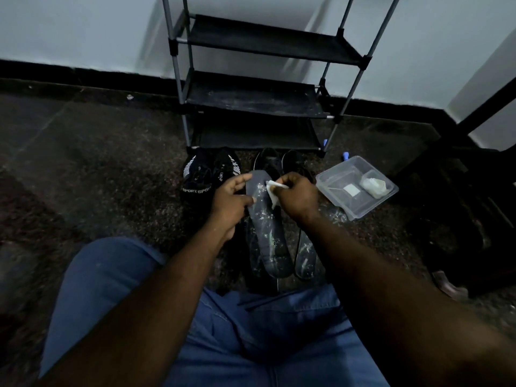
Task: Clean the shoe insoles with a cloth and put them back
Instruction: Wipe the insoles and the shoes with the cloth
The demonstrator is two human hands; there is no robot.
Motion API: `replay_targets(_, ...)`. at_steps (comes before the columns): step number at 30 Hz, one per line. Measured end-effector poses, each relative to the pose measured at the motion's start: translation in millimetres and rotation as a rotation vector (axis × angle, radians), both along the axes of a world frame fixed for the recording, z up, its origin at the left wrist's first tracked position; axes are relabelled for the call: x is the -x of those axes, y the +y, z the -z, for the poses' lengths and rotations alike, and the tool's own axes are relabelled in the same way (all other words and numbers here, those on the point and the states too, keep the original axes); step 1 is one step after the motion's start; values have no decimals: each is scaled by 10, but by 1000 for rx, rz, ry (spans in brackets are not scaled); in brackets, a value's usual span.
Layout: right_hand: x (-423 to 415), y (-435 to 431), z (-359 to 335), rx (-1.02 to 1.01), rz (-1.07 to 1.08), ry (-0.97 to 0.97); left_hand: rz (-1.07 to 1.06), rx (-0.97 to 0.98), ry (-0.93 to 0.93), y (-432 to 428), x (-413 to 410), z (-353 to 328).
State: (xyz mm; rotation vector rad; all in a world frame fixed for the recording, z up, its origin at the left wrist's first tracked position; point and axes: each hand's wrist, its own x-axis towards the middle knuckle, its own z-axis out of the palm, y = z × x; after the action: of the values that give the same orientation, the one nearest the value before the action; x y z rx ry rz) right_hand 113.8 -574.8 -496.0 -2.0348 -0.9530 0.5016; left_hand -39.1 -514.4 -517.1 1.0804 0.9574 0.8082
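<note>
My left hand grips the upper left edge of a dark grey insole speckled with white marks, held above the floor. My right hand pinches a small white cloth and presses it onto the insole's upper part. Two more insoles lie on the floor, one partly under the held insole and one to its right. One pair of black shoes stands behind my hands. Another black pair marked SPORT stands to the left.
A clear plastic container holding a white lump and a small white square sits right of my hands. A black metal shoe rack stands against the wall behind the shoes. My knees in blue jeans fill the foreground. Dark furniture stands at the right.
</note>
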Motion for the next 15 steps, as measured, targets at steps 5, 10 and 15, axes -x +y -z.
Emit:
replay_targets(5,149,-4,118,-71,37,251,-57,117,-111,-11,52,54)
replay_targets(10,216,16,140,-114,32,282,-14,434,-294,-155,3,128)
replay_targets(15,263,19,55,-82,48,121,-25,550,-378,-176,-51,84)
